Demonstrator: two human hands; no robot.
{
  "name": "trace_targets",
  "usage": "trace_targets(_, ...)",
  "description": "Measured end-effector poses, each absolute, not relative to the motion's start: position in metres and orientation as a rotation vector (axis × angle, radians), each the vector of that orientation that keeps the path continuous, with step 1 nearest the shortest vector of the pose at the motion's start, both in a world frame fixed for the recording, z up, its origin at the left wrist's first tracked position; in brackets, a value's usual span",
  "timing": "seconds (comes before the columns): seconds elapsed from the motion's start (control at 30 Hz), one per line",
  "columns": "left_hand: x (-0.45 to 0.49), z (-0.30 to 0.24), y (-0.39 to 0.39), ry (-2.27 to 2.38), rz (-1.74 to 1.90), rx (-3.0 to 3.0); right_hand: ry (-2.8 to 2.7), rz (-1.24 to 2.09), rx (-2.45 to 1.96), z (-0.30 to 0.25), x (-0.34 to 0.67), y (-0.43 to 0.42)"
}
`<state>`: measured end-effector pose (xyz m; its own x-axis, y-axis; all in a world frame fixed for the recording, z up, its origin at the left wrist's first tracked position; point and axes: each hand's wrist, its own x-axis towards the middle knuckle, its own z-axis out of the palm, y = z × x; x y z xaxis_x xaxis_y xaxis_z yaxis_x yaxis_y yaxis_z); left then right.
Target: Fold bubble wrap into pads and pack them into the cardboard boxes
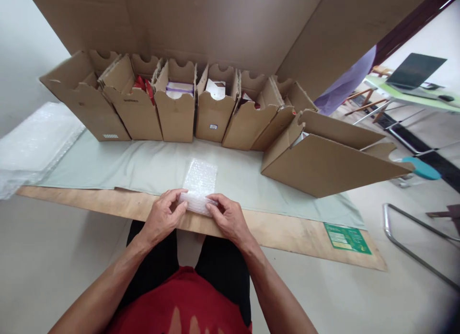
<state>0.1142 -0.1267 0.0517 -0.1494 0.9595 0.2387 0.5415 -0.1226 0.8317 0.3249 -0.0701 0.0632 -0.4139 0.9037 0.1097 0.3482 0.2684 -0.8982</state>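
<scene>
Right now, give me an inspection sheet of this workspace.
Surface: pale cloth over a wooden board, whose near edge is bare.
Job's things: bubble wrap, near end apparently folded or rolled, far end flat on the cloth; contents can't be told.
Clutter: seven cardboard bins along the back and right; bubble-wrap stack at the left end; green label on the board.
Grips: left grip and right grip hold the near end from either side.
Cables: nothing seen.
Surroundings: cardboard panel behind the bins; laptop at right.
</scene>
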Motion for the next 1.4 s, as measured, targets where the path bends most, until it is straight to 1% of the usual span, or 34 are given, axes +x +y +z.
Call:
trace_targets(0.17, 0.119, 0.047, -0.12, 1.83, 1.277, 1.658, -1.879, 1.1, -1.168, 0.062, 0.316, -0.063)
trace_targets(0.37, 0.12, 0.047, -0.109, 1.926, 1.204, 1.813, -1.872, 1.074, -1.214, 0.062, 0.315, -0.06)
trace_targets(0.43, 0.121, 0.046, -0.106, 1.948, 1.214, 1.839, -1.9, 0.988, -1.221, 0.061, 0.314, -0.06)
trace_targets(0.53, 0.123, 0.045, -0.105, 1.973, 1.268, 1.856, -1.967, 0.766, -1.215, 0.057, 0.311, -0.061)
trace_targets(0.73, 0.127, 0.042, -0.104, 2.021, 1.273, 1.97, -2.07, 0.398, -1.108, 0.055, 0.316, -0.068)
trace_targets(0.83, 0.126, 0.042, -0.103, 2.017, 1.261, 1.978, -2.149, 0.291, -1.054, 0.056, 0.323, -0.077)
trace_targets(1.0, 0.125, 0.041, -0.103, 1.979, 1.236, 1.894, -2.372, 0.243, -1.03, 0.055, 0.323, -0.084)
trace_targets(1.13, 0.123, 0.042, -0.105, 1.897, 1.284, 1.831, -2.394, 0.238, -1.084, 0.055, 0.316, -0.079)
trace_targets(1.23, 0.12, 0.046, -0.11, 1.807, 1.322, 1.828, -2.353, 0.299, -1.089, 0.058, 0.317, -0.078)
trace_targets(1.4, 0.114, 0.053, -0.118, 1.555, 1.228, 1.969, -2.231, 0.504, -1.078, 0.07, 0.328, -0.08)
